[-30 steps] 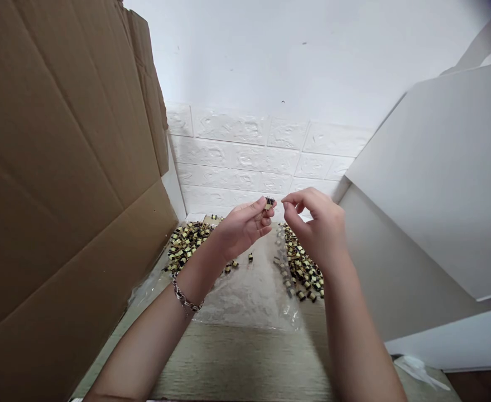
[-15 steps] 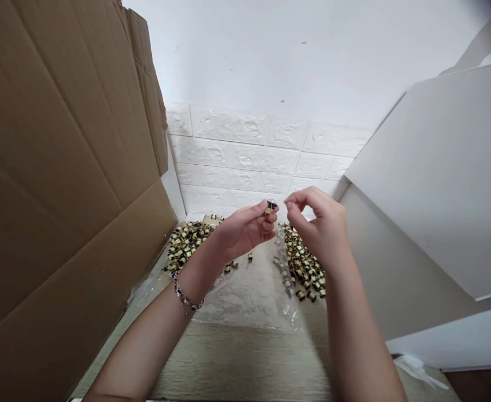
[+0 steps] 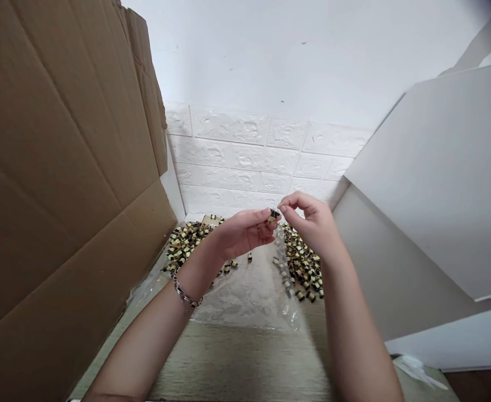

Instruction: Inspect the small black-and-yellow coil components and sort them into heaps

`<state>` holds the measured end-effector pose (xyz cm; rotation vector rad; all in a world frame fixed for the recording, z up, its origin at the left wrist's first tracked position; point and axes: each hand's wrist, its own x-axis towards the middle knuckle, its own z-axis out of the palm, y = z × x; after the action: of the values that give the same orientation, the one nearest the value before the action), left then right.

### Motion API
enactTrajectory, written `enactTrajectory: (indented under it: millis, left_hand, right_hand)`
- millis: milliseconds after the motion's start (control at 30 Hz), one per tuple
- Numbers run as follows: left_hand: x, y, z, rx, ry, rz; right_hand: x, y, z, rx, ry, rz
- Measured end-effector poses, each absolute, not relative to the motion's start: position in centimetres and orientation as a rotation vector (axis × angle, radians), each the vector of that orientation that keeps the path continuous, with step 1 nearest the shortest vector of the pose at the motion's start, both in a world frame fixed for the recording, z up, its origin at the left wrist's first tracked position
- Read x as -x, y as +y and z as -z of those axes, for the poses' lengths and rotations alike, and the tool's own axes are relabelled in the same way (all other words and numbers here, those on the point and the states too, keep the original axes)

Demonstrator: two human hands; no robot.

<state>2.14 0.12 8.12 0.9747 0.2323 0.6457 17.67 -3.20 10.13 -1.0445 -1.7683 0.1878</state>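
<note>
My left hand [image 3: 245,231] holds a small black-and-yellow transformer [image 3: 273,215] between thumb and fingers, its thin pins pointing up. Thin wires trail from it across my fingers. My right hand [image 3: 308,220] is closed in a pinch right beside the pins; whatever sits between thumb and forefinger is too small to make out. Below, a heap of similar transformers [image 3: 184,245] lies on the left, partly behind my left forearm. Another heap [image 3: 302,265] lies to the right, partly covered by my right hand and wrist.
A clear plastic bag [image 3: 249,301] lies flat on the wooden table [image 3: 237,357], with a few loose transformers on it. A tall cardboard sheet [image 3: 61,167] stands on the left, white panels [image 3: 433,167] on the right. A white brick-pattern wall [image 3: 249,145] closes the back.
My right hand has moved left, its pinched fingertips now at the transformer's pins. The transformer in my left hand has dropped slightly and shifted a little to the right.
</note>
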Motion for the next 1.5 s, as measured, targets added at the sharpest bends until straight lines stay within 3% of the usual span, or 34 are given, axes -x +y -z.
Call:
enactTrajectory:
  millis: [300, 500, 800, 1067, 1300, 1500]
  left_hand:
    - [-0.2, 2.7, -7.2, -1.489, 0.302, -0.363]
    - [0.5, 3.6, -7.1, -2.16, 0.754, -0.219]
    - [-2.2, 2.6, -5.2, -2.736, 1.156, -0.455]
    - [-2.7, 2.3, -5.6, -2.894, 1.412, -0.552]
    - [-2.5, 0.8, -6.9, -2.915, 1.457, -1.042]
    - [-2.4, -0.4, -7.9, -2.766, 1.202, -1.41]
  right_hand:
    - [-17.3, -3.6, -10.0, 1.112, -2.104, -0.575]
    - [-15.6, -1.6, -7.3, 1.543, -2.311, -0.194]
    - [-15.3, 0.4, -5.3, 1.701, -2.329, 0.036]
    - [-15.0, 0.1, -6.1, 1.678, -2.178, 0.214]
    - [-16.1, -0.7, -7.6, 1.342, -1.916, 0.051]
    - [-16.8, -3.0, -9.7, 1.151, -1.796, -0.062]
